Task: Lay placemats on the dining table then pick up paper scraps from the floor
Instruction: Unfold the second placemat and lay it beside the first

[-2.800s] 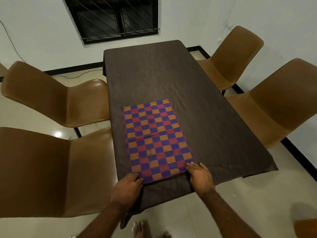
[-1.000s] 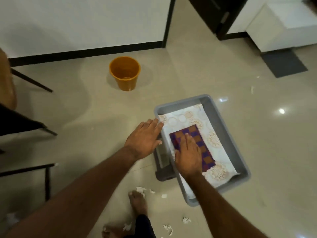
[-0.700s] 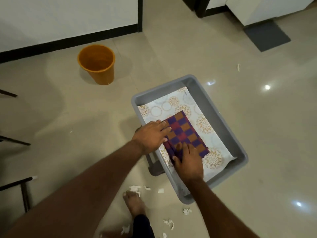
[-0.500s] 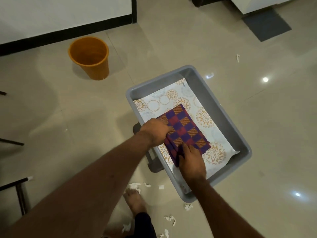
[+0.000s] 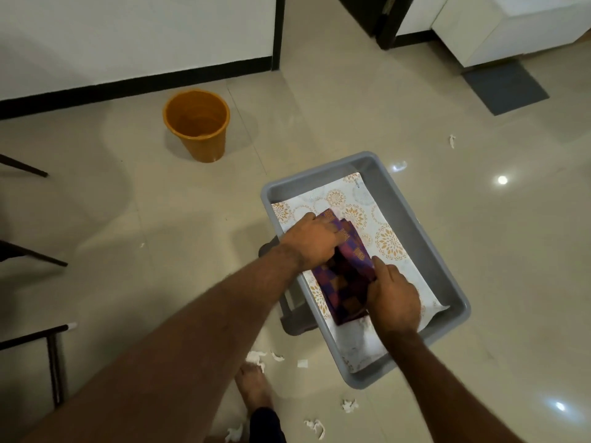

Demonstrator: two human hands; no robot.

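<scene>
Folded placemat (image 5: 343, 276): woven cloth, purple, red and orange check, folded into a thick bundle; raised at its far end, lying in a grey bin (image 5: 412, 215) on top of the patterned sheet.

Flat placemat (image 5: 361, 219): white, printed with orange and pale floral medallions, spread along the bin's bottom, its near end curling up the wall.

Paper scraps (image 5: 315, 426): small crumpled white bits scattered on the beige tiled floor near the bin's near corner; one lone scrap (image 5: 452, 141) far right.
</scene>
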